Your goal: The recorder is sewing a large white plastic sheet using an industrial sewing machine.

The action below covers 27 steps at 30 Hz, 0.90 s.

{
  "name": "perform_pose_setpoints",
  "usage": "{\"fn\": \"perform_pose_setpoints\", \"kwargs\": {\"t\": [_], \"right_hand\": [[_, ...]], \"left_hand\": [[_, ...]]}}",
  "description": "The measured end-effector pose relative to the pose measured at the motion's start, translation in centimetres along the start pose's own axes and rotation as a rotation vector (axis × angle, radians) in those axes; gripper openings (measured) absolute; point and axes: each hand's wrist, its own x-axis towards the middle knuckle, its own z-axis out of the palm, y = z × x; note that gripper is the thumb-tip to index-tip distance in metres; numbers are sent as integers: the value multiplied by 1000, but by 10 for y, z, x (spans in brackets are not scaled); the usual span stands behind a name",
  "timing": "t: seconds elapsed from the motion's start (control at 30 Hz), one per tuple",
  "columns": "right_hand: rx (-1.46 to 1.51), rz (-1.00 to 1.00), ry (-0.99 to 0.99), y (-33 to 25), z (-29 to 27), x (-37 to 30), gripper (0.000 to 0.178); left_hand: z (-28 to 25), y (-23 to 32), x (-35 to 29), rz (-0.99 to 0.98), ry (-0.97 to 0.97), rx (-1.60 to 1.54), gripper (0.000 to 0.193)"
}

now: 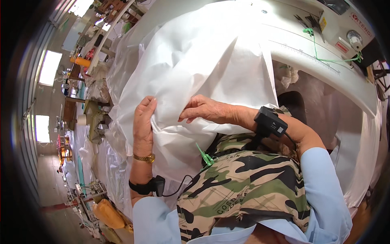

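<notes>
A large white sheet (174,61), thin and plastic-like, drapes over the worktable and down across my lap. My left hand (144,116) is closed on a gathered fold of it, thumb pressed against the fingers. Creases run from that grip toward my body. To its right, my right hand (203,109) lies over the sheet with bent fingers drawn together. What its fingertips hold, if anything, is hidden. A tall fold in the sheet rises just beyond this hand.
A white sewing machine (345,30) stands at the far right, green thread (325,60) trailing from it. The pale table edge (325,73) curves along the right, marked with a ruler scale. Clear plastic sheeting (115,162) lies at left. A green clip (208,159) hangs at my camouflage apron (252,175).
</notes>
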Motion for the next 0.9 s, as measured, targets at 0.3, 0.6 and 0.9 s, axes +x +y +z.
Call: {"fn": "perform_pose_setpoints", "kwargs": {"t": [0.3, 0.6, 0.9], "right_hand": [[-31, 64, 122, -8, -3, 17, 40], [-138, -192, 140, -46, -3, 86, 49], [-910, -887, 251, -77, -11, 107, 58]], "left_hand": [[19, -23, -62, 951, 378, 1126, 31], [-1, -143, -122, -272, -81, 696, 47], [-88, -223, -119, -28, 864, -6, 96]]}}
